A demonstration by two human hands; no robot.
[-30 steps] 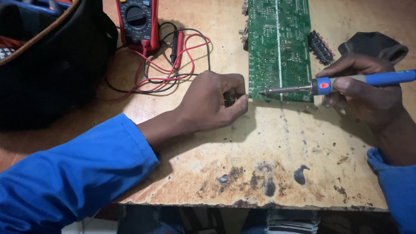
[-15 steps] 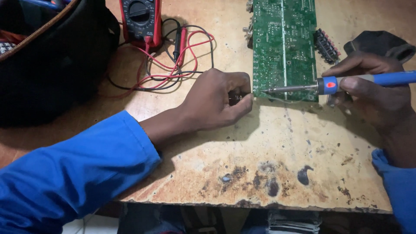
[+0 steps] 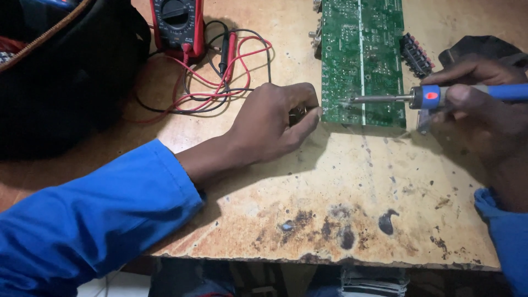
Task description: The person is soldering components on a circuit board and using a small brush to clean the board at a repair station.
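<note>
**Here, two hands meet at the near edge of a green circuit board**

Broadly, we see a worn, burn-stained wooden tabletop (image 3: 341, 181) carrying everything. At its far left sits a large black fabric bag (image 3: 66, 71) with a brown trimmed rim, set aside from the work. The long green printed circuit board (image 3: 360, 55) lies flat, solder side up, its near edge close to both hands, which we judge keeps the joints within easy reach.

The left hand (image 3: 272, 124), its arm in a blue sleeve (image 3: 93, 220) coming in across the tabletop, rests on its side just beside the board's near left corner. Its grip is curled nearly closed, thumb against forefinger; something small and dark seems pinched there, but we cannot tell what.

The right hand (image 3: 484, 118) comes in from the right edge, fingers wrapped firmly round the blue-handled soldering iron (image 3: 434, 96), held almost level like a pen. The iron's metal tip touches the board near its lower left area, close to the left fingertips.

Beyond them lie a red-cased multimeter (image 3: 177, 22), its tangled red and black test leads (image 3: 225, 66) sprawled toward the left hand, and a small black multi-pin connector block (image 3: 416, 55) just beside the board's right side.
</note>
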